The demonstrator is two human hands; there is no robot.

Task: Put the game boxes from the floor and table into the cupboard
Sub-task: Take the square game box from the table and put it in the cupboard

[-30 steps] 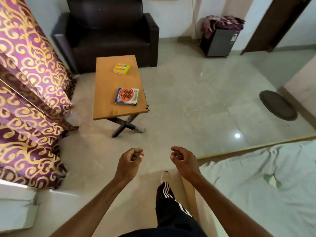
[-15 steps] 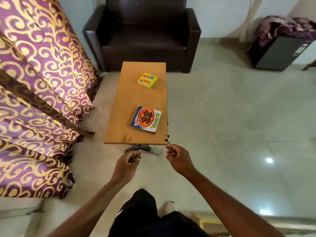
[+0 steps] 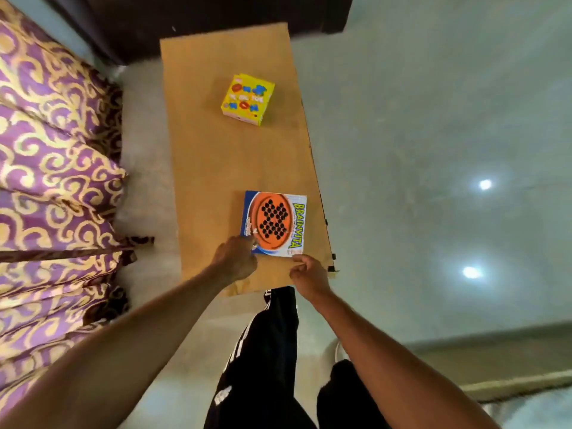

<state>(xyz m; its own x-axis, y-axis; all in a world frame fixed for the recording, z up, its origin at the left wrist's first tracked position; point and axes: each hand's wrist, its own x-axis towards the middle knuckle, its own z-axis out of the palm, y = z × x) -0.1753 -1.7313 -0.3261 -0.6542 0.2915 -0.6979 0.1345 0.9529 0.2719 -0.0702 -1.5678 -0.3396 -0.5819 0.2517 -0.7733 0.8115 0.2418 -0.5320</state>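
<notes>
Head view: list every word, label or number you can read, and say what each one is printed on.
"BRAINVITA": green letters running along the right edge of the blue game box, which lies on the table.
Small print near that box's left edge: too blurred to read.
Lettering on top of the yellow game box: blurred, unreadable.
No other text shows.

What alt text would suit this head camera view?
Looking down, a person's left hand and right hand reach the near corners of a Brainvita game box on a wooden table. A yellow game box lies farther along, a purple curtain at left.
</notes>
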